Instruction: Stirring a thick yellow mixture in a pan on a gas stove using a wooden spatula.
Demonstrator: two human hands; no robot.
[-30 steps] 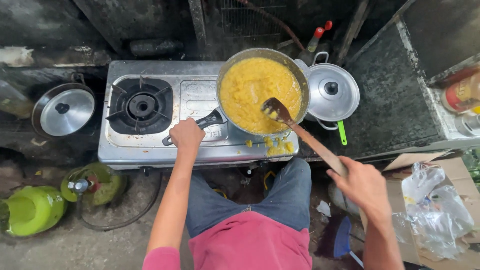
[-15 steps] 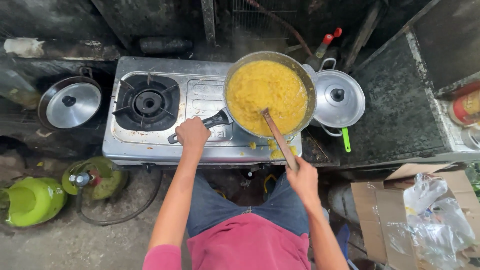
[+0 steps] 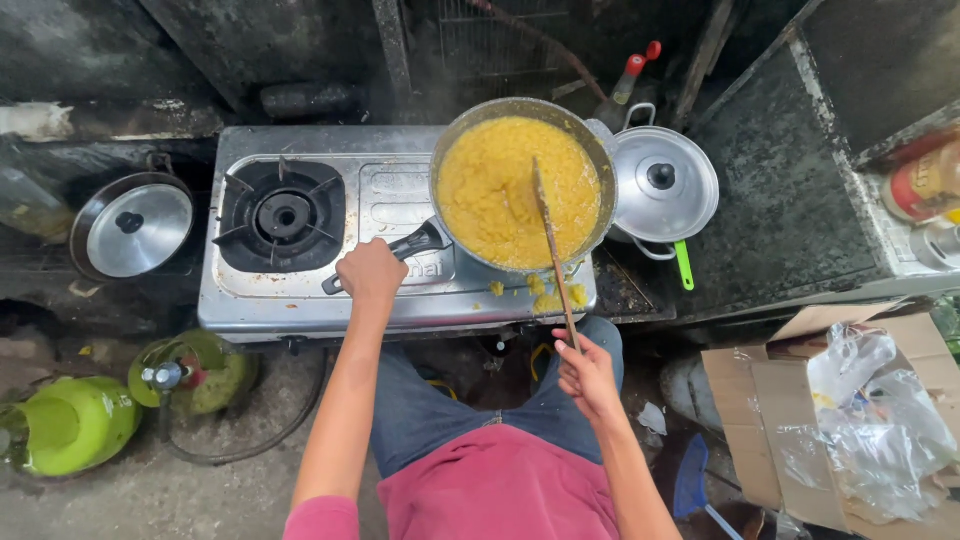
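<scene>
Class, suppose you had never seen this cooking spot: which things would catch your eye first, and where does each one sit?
First, the pan heaped with bright yellow food on the right burner of the steel stove. The right hand holds a wooden spatula dipped into the food, while the left hand grips the pan's black handle. Green gas cylinders stand out on the floor at lower left.

Pan [image 3: 520, 190] on stove [image 3: 400, 290] right burner, spoon [image 3: 552, 250] in pan, lidded pot [image 3: 665, 185] right of it, lid [image 3: 135, 228] left of stove, gas cylinder [image 3: 190, 372] below.
</scene>
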